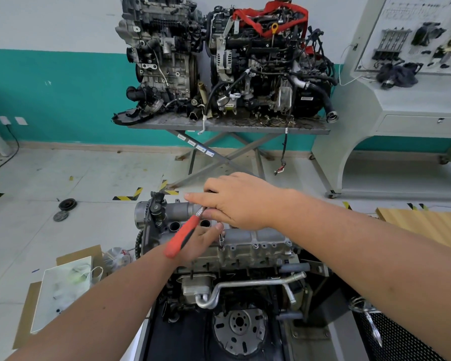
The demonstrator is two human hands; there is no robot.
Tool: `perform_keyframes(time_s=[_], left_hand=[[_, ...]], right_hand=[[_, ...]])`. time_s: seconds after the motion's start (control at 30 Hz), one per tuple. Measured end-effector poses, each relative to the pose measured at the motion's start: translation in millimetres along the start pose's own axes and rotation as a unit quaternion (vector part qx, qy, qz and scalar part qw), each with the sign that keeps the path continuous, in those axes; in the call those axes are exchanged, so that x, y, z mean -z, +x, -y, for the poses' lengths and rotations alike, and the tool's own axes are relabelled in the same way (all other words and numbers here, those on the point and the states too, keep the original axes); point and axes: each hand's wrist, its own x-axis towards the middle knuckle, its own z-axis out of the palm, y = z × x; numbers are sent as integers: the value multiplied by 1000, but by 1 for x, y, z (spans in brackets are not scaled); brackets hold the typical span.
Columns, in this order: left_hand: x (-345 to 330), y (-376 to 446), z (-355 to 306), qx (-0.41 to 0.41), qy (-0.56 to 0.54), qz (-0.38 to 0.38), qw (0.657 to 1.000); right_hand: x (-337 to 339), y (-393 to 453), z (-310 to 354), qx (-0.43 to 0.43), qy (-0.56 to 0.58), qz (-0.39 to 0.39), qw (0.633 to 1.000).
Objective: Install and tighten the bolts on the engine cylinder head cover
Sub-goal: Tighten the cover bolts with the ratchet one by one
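This is a car-engine workshop or training shop. Two stripped engines (227, 58) sit on a steel scissor stand (227, 142) against the far teal-and-white wall. A parts display board (412, 35) stands at far right. Hazard tape (128, 196) marks the tiled floor, and another engine (235, 256) sits near.
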Motion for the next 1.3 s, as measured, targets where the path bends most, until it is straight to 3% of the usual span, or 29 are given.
perform_keyframes(time_s=[0.17,0.33,0.5,0.57,0.67,0.77,0.87,0.9,0.93,0.97,1.1,1.2,1.3], left_hand=[[5,2,0,31,96,38,994],[6,2,3,22,91,49,994],[2,3,4,16,71,12,997],[1,4,2,23,-6,-4,1000],[3,5,0,18,30,13,999],[4,6,4,18,113,50,992],[5,8,8,5,117,47,992],[4,10,10,5,109,45,993],[3,11,11,3,102,45,994],[3,12,13,-4,103,44,994],[2,16,16,-27,101,50,993],[1,18,21,-37,105,41,993],[0,20,25,-48,111,38,992]], right_hand=[[-4,5,8,-45,-18,-38,998],[-10,9,19,-86,-35,-132,987],[-25,7,21,-90,79,-164,979],[-33,5,25,-121,184,-205,954],[-48,4,42,-178,358,-316,860],[-56,3,58,-233,535,-366,725],[-50,5,62,-269,719,-347,539],[-48,6,59,-280,759,-324,491],[-45,6,57,-291,777,-305,467],[-45,6,54,-299,774,-297,472],[-56,3,51,-305,629,-332,633],[-61,5,52,-280,566,-368,682],[-59,3,50,-280,560,-359,692]])
